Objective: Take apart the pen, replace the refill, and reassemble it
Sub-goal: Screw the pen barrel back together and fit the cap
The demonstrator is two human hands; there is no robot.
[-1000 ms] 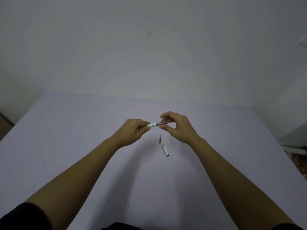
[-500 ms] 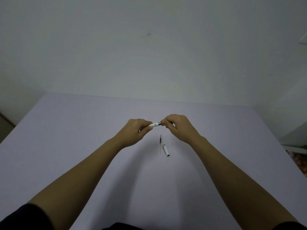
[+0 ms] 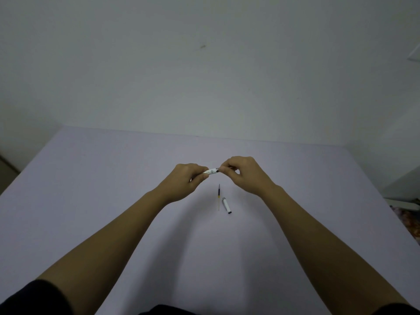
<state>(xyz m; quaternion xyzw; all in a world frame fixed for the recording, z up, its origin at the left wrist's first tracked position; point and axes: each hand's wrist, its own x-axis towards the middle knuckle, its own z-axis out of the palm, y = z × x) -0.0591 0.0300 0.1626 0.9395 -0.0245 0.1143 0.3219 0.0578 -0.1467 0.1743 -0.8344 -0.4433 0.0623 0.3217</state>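
A white pen barrel (image 3: 211,171) is held level above the lilac table (image 3: 91,189), between both hands. My left hand (image 3: 187,180) grips its left end in a closed fist. My right hand (image 3: 243,172) pinches the dark right end with fingertips, hiding that end. Below the hands, a thin refill (image 3: 219,196) with a dark tip half and a yellowish tail lies on the table, pointing away from me. Just right of it lies a white pen cap (image 3: 226,205) with a dark end.
A plain pale wall rises behind the table's far edge. At the far right, past the table's edge, sit a white object (image 3: 404,202) and some patterned fabric (image 3: 409,223).
My right hand has closed over the pen's dark front part and moved left toward my left hand, so less of the pen shows between them. The refill and cap have not moved.
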